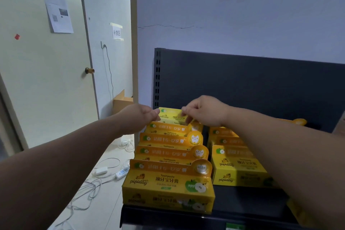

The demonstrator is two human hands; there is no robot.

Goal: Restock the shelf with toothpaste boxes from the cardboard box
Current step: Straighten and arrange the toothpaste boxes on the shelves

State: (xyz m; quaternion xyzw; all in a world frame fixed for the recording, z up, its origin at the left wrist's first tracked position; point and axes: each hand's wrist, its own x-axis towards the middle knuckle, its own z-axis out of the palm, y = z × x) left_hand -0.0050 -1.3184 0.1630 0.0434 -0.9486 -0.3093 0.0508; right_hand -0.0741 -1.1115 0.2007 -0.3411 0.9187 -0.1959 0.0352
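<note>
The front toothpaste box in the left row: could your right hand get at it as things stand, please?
Probably yes: the front box sits uncovered at the shelf edge, but the right hand pinches the rearmost box and would have to release it first.

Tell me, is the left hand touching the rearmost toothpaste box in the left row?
Touching. The head view shows the left hand pinching the left end of the rearmost toothpaste box, no gap; the right hand pinches its other end.

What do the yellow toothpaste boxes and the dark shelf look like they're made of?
Toothpaste boxes: thin printed cardboard, slightly glossy, going by the folded edges and sheen. Shelf: probably painted metal, matte dark grey, with punched slots up its left post.
</note>
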